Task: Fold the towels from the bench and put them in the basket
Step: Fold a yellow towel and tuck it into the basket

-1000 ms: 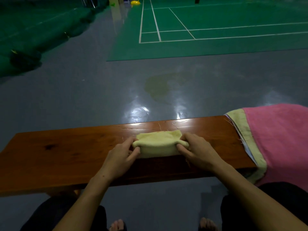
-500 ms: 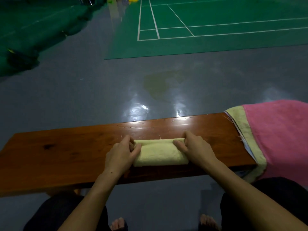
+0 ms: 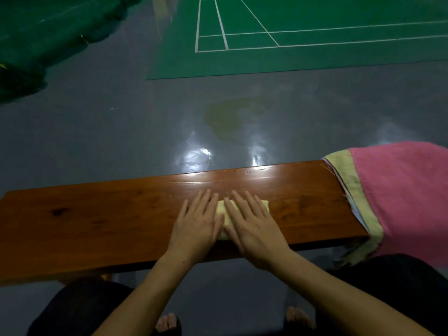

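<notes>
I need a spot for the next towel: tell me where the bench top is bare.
The bench is bare from its left end up to the left hand. A shorter bare patch lies between the right hand and the towel pile. The middle is crowded: both hands press the folded yellow towel flat.

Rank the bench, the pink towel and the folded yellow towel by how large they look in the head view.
1. Bench: the widest thing in view.
2. Pink towel: draped over the bench's right end, partly cut off by the frame, so its full size is unsure.
3. Folded yellow towel: smallest, mostly covered by the left hand and right hand.
</notes>
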The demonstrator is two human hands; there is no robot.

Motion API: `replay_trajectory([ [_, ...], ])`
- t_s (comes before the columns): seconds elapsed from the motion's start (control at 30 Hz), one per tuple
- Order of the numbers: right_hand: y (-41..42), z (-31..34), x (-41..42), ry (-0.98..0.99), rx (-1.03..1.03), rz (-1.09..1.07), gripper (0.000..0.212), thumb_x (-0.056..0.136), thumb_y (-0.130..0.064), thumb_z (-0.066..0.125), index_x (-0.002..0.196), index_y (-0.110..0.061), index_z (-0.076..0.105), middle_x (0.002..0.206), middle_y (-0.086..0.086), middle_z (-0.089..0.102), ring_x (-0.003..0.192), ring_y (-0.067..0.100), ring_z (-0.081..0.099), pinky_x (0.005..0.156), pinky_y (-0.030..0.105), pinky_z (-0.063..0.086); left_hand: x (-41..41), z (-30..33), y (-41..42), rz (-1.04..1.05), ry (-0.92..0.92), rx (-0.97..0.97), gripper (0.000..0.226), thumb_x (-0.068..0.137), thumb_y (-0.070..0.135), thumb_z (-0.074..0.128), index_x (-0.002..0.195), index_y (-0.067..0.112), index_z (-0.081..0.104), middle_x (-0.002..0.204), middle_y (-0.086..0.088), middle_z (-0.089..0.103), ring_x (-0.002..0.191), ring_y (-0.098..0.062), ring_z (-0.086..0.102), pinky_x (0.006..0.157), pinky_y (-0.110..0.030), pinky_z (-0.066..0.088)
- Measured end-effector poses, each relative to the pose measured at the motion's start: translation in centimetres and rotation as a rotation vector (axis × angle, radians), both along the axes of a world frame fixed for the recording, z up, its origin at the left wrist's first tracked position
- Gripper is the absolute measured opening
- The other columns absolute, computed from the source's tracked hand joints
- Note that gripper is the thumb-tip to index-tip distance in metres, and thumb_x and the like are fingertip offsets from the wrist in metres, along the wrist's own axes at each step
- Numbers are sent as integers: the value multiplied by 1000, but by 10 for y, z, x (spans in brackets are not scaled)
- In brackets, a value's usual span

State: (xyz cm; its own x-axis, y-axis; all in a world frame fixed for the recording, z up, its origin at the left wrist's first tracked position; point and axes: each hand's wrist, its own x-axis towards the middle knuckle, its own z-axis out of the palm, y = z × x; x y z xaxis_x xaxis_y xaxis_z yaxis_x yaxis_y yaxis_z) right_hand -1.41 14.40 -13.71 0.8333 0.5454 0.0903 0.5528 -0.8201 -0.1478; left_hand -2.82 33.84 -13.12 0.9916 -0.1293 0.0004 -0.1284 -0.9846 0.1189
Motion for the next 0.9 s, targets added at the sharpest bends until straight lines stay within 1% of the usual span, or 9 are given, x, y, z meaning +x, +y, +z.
replay_trajectory([
  [0.13, -14, 5, 17, 116, 13, -130, 67, 105, -65, 13, 166, -37, 13, 172, 8, 20, 158, 35, 15, 126, 60, 15, 5, 8, 17, 94, 53, -44, 105, 85, 86, -9, 165, 28, 26, 174, 3, 20, 161, -17, 13, 127, -44, 18],
  [0.23, -22, 8, 20, 81, -2, -170, 61, 105, -58, 14, 161, -35, 25, 159, 4, 41, 142, 31, 39, 118, 52, 34, 2, 17, 27, 140, -39, -63, 91, 91, 85, 18, 155, 28, 47, 162, 3, 45, 150, -20, 38, 118, -42, 35],
  [0.3, -26, 13, 22, 59, -29, -178, 56, 105, -53, 19, 155, -33, 37, 146, -1, 53, 126, 25, 50, 102, 46, 47, 0, 20, 34, 197, -94, -142, 75, 92, 82, 42, 144, 30, 57, 147, 7, 58, 134, -19, 52, 105, -41, 46],
  [0.37, -28, 20, 22, 53, -52, -187, 54, 102, -55, 22, 143, -33, 49, 132, -3, 60, 113, 22, 55, 89, 42, 54, 0, 24, 39, 270, -86, -243, 63, 89, 78, 55, 134, 34, 61, 130, 11, 63, 119, -15, 56, 93, -39, 52],
  [0.5, -27, 33, 20, 151, -58, -206, 44, 98, -71, 42, 116, -34, 58, 112, -9, 62, 99, 16, 61, 79, 42, 58, 1, 34, 42, 404, -2, -345, 53, 85, 80, 59, 112, 35, 65, 108, 13, 64, 103, -12, 60, 78, -38, 54],
  [0.6, -25, 42, 18, 280, -54, -211, 53, 89, -83, 47, 99, -32, 53, 98, -9, 65, 87, 17, 64, 78, 41, 55, 4, 42, 40, 485, 104, -338, 58, 77, 89, 59, 99, 36, 61, 97, 17, 63, 91, -9, 63, 72, -34, 51],
  [0.67, -21, 45, 18, 323, -67, -189, 57, 85, -88, 48, 95, -31, 51, 91, -8, 66, 82, 16, 64, 78, 40, 55, 9, 43, 40, 517, 170, -392, 58, 73, 88, 65, 96, 35, 60, 93, 19, 63, 87, -7, 64, 70, -32, 52],
  [0.77, -18, 44, 21, 359, -48, -149, 60, 82, -91, 49, 93, -32, 51, 85, -10, 64, 77, 10, 62, 75, 39, 57, 18, 38, 42, 518, 201, -551, 56, 71, 77, 79, 96, 29, 68, 92, 13, 71, 82, -8, 69, 75, -39, 61],
  [0.9, -18, 47, 30, 471, 110, -155, 61, 79, -88, 58, 101, -31, 57, 92, -12, 66, 81, 4, 62, 72, 30, 57, 24, 39, 38, 507, 180, -833, 32, 82, 37, 88, 97, 16, 69, 95, 0, 74, 83, -19, 73, 72, -43, 64],
])
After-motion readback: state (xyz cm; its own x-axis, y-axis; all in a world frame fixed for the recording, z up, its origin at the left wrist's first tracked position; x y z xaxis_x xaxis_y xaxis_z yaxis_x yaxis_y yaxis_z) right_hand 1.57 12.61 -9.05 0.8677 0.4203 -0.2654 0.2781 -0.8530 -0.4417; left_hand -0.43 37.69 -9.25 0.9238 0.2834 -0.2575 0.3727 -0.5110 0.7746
